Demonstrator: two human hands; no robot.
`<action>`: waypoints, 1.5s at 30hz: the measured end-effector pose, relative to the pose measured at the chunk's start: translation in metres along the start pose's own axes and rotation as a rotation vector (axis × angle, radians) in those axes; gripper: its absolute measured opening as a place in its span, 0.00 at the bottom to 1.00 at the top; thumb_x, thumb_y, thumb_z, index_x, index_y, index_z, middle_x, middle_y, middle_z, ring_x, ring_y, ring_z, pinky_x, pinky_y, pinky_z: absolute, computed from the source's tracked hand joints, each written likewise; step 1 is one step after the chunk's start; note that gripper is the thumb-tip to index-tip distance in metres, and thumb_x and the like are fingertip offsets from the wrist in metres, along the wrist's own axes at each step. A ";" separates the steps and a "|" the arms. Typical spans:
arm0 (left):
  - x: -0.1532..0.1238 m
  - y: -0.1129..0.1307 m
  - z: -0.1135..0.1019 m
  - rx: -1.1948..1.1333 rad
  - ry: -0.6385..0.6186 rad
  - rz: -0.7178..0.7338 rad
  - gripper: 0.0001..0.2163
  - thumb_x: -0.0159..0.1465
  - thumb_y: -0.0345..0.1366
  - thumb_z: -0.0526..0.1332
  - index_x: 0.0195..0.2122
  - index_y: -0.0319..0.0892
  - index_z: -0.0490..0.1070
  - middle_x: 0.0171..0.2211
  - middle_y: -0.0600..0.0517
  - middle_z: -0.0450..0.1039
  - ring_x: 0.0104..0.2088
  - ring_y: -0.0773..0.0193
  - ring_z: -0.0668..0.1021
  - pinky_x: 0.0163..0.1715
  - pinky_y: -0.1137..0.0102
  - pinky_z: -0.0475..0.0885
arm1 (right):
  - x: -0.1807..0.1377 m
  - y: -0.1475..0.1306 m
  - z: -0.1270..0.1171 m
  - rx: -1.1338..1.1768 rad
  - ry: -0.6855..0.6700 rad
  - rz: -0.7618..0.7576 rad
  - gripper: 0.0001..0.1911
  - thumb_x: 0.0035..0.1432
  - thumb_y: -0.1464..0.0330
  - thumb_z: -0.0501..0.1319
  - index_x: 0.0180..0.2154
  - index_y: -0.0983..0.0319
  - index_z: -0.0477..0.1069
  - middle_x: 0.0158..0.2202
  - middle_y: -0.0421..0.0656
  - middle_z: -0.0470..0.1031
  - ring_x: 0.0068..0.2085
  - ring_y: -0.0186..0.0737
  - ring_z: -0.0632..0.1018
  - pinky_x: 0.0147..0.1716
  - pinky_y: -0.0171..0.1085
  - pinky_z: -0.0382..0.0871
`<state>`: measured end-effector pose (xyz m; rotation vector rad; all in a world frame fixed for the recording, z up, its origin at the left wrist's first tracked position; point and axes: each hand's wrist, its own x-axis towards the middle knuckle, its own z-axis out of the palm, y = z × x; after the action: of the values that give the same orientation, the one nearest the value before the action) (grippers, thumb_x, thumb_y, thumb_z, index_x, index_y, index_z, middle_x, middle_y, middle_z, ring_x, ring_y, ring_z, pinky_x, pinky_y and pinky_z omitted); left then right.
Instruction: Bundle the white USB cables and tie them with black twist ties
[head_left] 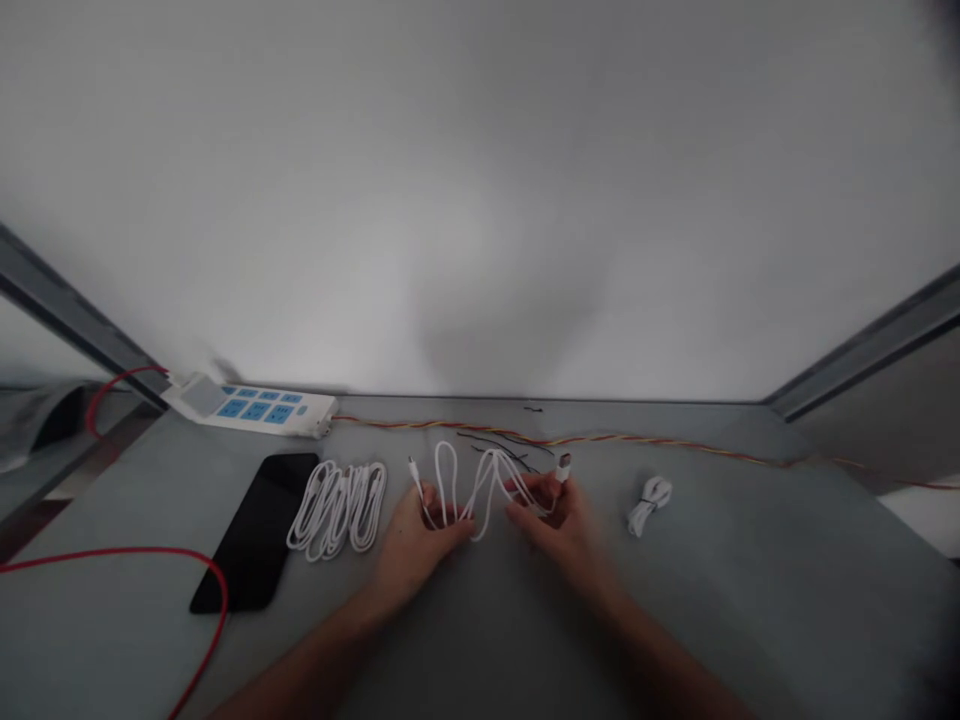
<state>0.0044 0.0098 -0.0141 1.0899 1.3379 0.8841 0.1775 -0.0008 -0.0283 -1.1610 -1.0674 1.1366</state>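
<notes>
Both hands hold one white cable above the grey table. My left hand is closed round several of its loops, and a small plug end sticks up beside the fingers. My right hand pinches the other end, with a white connector standing above its fingertips. The loops sag between the two hands.
Loose coils of white cables lie left of my left hand, beside a black phone. A small tied white cable bundle lies to the right. A white-and-blue power strip, a red cord and a twisted red-yellow wire run along the back.
</notes>
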 end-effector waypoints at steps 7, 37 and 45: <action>-0.001 0.001 0.001 -0.078 0.109 0.036 0.22 0.46 0.36 0.69 0.26 0.46 0.50 0.27 0.55 0.75 0.24 0.65 0.77 0.19 0.74 0.68 | 0.006 0.002 -0.008 -0.200 0.020 -0.001 0.25 0.43 0.58 0.69 0.26 0.57 0.51 0.32 0.41 0.76 0.26 0.36 0.72 0.26 0.37 0.66; -0.011 0.006 0.005 -0.083 -0.228 -0.015 0.17 0.52 0.43 0.67 0.40 0.41 0.76 0.30 0.50 0.79 0.31 0.60 0.79 0.25 0.72 0.67 | -0.005 -0.002 0.002 -0.194 0.022 0.047 0.24 0.46 0.59 0.68 0.26 0.56 0.51 0.25 0.38 0.73 0.22 0.37 0.73 0.22 0.38 0.68; -0.007 0.001 0.005 -0.049 -0.111 0.019 0.11 0.49 0.40 0.69 0.26 0.39 0.71 0.22 0.54 0.74 0.25 0.65 0.75 0.26 0.73 0.65 | -0.006 -0.004 0.001 -0.213 0.017 0.038 0.25 0.47 0.58 0.68 0.26 0.56 0.49 0.23 0.36 0.72 0.20 0.36 0.73 0.21 0.36 0.68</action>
<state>0.0095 0.0029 -0.0112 1.0992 1.2103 0.8534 0.1761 -0.0064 -0.0246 -1.3605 -1.1786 1.0591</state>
